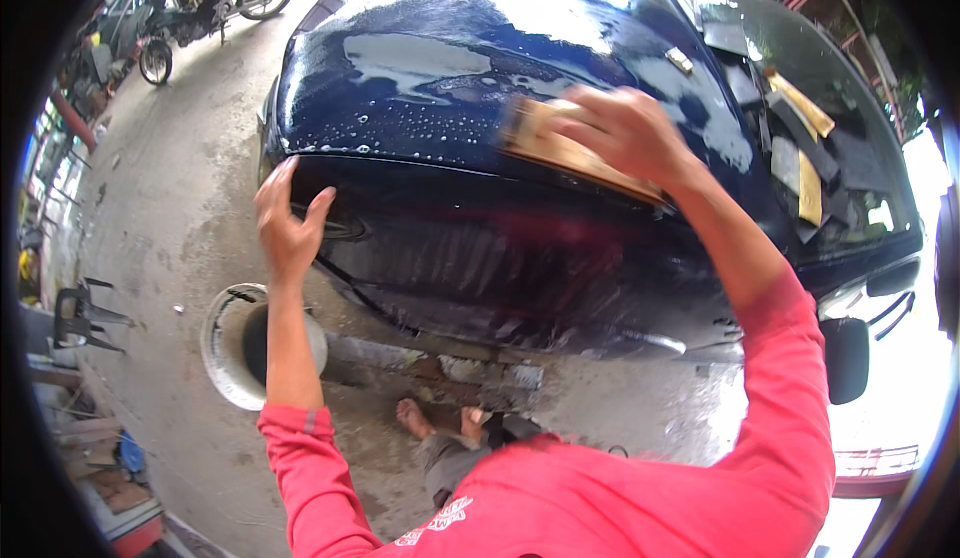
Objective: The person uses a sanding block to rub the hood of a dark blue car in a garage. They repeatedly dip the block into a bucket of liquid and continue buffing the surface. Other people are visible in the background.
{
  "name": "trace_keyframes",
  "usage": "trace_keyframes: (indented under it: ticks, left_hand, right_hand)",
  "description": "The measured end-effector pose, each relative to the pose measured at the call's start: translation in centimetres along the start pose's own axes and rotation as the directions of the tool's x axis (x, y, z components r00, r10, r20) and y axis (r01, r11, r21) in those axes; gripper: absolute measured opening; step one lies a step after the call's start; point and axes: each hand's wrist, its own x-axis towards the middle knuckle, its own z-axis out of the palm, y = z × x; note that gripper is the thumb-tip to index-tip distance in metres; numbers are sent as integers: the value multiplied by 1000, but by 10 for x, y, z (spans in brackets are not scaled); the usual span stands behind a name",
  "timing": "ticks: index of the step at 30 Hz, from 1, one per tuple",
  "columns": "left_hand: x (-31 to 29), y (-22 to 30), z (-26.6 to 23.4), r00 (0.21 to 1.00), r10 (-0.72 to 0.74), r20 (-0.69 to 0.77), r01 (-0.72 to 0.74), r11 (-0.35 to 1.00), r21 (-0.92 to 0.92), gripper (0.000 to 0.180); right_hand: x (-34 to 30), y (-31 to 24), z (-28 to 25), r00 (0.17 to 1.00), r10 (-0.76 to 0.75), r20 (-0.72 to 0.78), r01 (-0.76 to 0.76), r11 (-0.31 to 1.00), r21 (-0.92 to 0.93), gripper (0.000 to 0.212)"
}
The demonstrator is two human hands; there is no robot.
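Right hand (pixel 625 130) outstretched, pressing sanding block (pixel 565 148) on hood (pixel 430 68)

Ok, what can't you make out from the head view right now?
- Sanding block: motion-blurred; right hand covers its far end.
- Left hand: palm faces the car hood, contact unclear.
- Bucket: inside dark, partly behind the forearm.
- Feet: partly hidden by the red shirt.

No packages, signs or screens in view. Only lettering: a small white printed mark (pixel 440 520) low on the red shirt (pixel 620 498), near the bottom edge, partly cut off and too blurred to make out. No label visible on the dark blue car (pixel 470 258).
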Motion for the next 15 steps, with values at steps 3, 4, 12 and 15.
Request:
trace_keyframes:
  ticks: [3, 4, 12, 15]
  left_hand:
    - [41, 28, 60, 958, 285, -41, -284, 959, 15, 47]
    - [51, 32, 71, 977, 200, -68, -209, 962, -177, 39]
    - [25, 24, 74, 979, 156, -129, -156, 988, 8, 33]
    - [22, 25, 82, 984, 81, -161, -88, 995, -38, 38]
  right_hand:
    - [104, -8, 43, 987, -123, -104, 124, 992, -2, 54]
    - [104, -7, 45, 989, -128, -73, 129, 992, 14, 50]
    - [-66, 16, -29, 977, 180, 114, -194, 973, 128, 30]
    - [19, 25, 8, 999, 29, 29, -27, 998, -61, 45]
